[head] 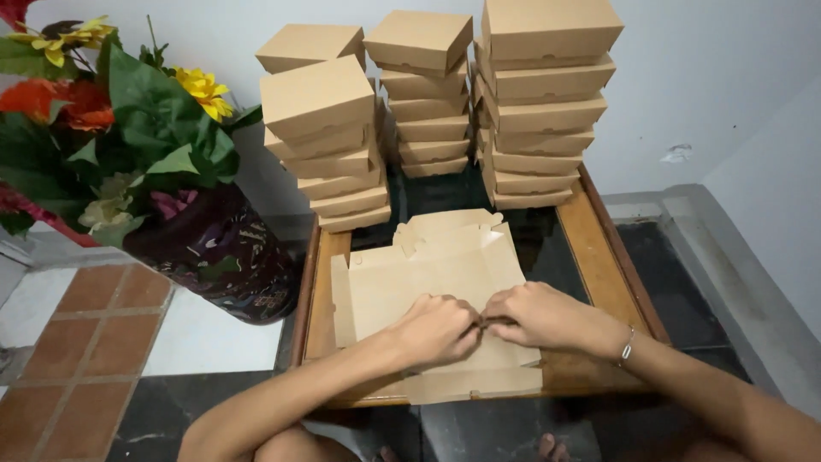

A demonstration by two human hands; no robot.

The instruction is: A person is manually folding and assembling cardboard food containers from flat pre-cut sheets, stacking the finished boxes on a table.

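A flat, unfolded brown cardboard box blank (428,274) lies on a low wooden-framed table with a dark glass top (599,265). My left hand (438,329) and my right hand (540,315) meet at the middle of the blank's near part, fingers curled and pinching a fold of the cardboard between them. A thin bracelet sits on my right wrist (627,346). Several stacks of folded brown boxes (432,103) stand at the table's far end against the white wall.
A dark patterned vase (218,257) with artificial flowers (94,111) stands on the floor left of the table. The floor has red-brown tiles (77,342) on the left and dark stone in front. My knees and toes show at the bottom edge.
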